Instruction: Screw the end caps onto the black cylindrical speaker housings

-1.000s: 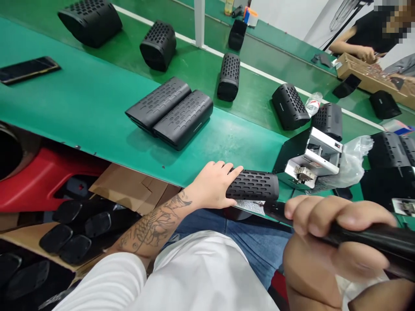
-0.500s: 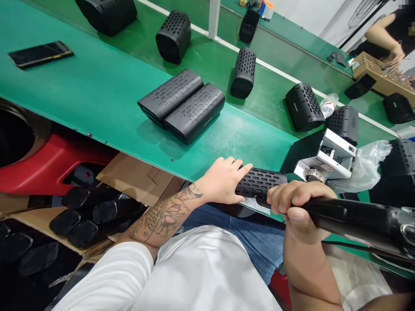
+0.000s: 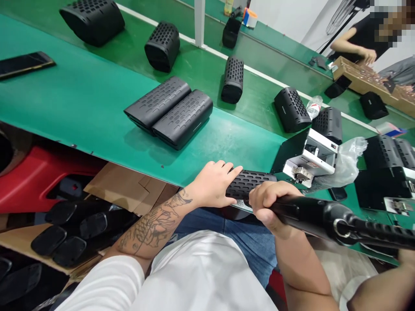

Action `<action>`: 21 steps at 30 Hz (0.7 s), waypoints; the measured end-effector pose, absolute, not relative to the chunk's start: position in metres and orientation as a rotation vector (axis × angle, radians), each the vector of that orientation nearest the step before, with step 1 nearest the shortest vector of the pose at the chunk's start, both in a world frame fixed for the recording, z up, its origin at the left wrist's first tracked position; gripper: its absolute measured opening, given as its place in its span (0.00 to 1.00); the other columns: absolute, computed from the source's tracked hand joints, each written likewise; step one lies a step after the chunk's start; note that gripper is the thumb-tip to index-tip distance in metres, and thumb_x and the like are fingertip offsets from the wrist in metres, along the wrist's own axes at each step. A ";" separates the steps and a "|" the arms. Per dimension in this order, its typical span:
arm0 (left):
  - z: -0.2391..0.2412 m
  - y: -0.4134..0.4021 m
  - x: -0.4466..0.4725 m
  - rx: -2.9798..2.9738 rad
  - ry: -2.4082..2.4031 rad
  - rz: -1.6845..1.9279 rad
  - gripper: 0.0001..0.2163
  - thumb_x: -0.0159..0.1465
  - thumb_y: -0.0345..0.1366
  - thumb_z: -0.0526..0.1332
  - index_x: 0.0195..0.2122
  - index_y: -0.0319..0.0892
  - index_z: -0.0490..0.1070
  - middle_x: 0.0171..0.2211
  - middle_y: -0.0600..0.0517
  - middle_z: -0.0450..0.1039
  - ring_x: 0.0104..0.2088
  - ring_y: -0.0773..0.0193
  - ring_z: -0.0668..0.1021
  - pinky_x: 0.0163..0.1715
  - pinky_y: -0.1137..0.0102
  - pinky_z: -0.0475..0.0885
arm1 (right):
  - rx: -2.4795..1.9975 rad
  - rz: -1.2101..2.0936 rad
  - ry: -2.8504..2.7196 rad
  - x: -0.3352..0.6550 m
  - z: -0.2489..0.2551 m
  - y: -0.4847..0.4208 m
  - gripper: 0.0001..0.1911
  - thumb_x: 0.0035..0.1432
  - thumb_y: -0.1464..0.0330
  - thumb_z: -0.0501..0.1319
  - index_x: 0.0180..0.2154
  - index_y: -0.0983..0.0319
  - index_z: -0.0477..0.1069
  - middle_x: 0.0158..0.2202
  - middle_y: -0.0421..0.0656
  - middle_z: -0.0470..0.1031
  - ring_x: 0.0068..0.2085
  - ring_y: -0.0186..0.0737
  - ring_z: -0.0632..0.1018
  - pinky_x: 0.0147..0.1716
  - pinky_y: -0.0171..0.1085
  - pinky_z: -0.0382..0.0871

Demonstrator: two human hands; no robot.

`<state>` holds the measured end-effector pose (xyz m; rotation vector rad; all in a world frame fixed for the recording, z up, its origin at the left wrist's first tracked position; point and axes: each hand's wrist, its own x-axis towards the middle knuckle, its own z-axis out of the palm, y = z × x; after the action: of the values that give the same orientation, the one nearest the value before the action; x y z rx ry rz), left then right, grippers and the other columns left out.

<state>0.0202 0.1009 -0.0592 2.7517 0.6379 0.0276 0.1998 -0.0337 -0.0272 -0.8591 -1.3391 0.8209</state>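
My left hand (image 3: 214,185) grips the near end of a black perforated housing (image 3: 251,180) at the front edge of the green bench. Its thumb and fingers spread around the housing's sides. My right hand (image 3: 270,201) is wrapped around a black electric screwdriver (image 3: 316,214), which lies nearly level and has a metal ring and a coiled cord at its rear. The screwdriver's tip is hidden by my right hand and the housing. Just beyond stands a black-and-white screw feeder (image 3: 319,151). Two closed black housings (image 3: 183,119) lie side by side on the bench to the left.
Several black perforated housings (image 3: 233,80) stand on the darker green belt behind. A phone (image 3: 27,64) lies at far left. Clear plastic bags (image 3: 348,160) sit beside the feeder. A cardboard box of housings (image 3: 19,235) is at lower left. A co-worker's hand (image 3: 368,55) is far right.
The view has swung to the right, so bench items appear further left. Both hands keep their holds on the housing and the screwdriver. More of the screwdriver's cord shows now.
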 end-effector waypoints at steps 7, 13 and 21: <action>-0.064 0.098 0.022 2.730 0.636 0.068 0.48 0.66 0.58 0.78 0.81 0.39 0.66 0.68 0.34 0.78 0.63 0.37 0.82 0.59 0.51 0.75 | -0.874 0.246 -1.128 0.261 0.008 -0.024 0.18 0.65 0.55 0.80 0.39 0.56 0.76 0.21 0.30 0.74 0.15 0.34 0.71 0.20 0.38 0.78; -0.071 0.095 0.022 2.689 0.588 0.183 0.46 0.67 0.56 0.78 0.80 0.39 0.68 0.72 0.31 0.75 0.66 0.33 0.81 0.62 0.47 0.78 | -1.182 -0.371 -0.640 0.362 -0.010 0.000 0.07 0.66 0.74 0.62 0.37 0.56 0.69 0.18 0.30 0.69 0.16 0.37 0.72 0.18 0.34 0.71; -0.130 0.109 -0.013 2.188 0.343 0.841 0.39 0.74 0.56 0.71 0.82 0.49 0.64 0.82 0.33 0.60 0.80 0.30 0.70 0.78 0.36 0.71 | -1.256 -0.263 -0.688 0.351 -0.029 -0.015 0.13 0.55 0.65 0.74 0.31 0.57 0.70 0.18 0.34 0.71 0.16 0.38 0.71 0.18 0.38 0.72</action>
<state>-0.0128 0.1090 -0.1296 2.1884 0.3427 0.8405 0.3514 -0.0146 -0.0295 -1.2561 -0.6876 -0.2626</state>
